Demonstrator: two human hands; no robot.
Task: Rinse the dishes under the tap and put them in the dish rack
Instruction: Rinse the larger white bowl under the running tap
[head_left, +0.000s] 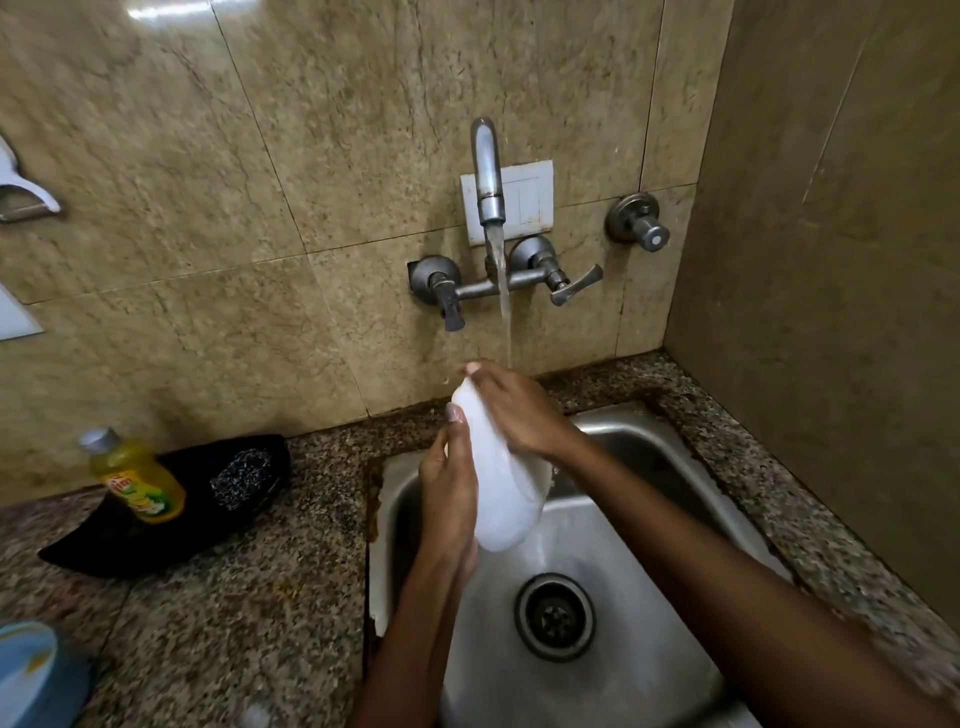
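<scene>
Over the steel sink (649, 649), both hands grasp a white plate (498, 488) on edge under the tap (488, 171) at twelve o'clock, left hand (449, 488) on its back, right hand (519, 410) rubbing the face (wet, probably slippery and breakable, so hold the rim).

A sink (613, 691) is set at lower right of the frame, with a tap (487, 171) on the wall above it. A dish (496, 483) is held over the sink between both hands. At left, a bottle (136, 478) is placed on the counter (249, 597).
</scene>
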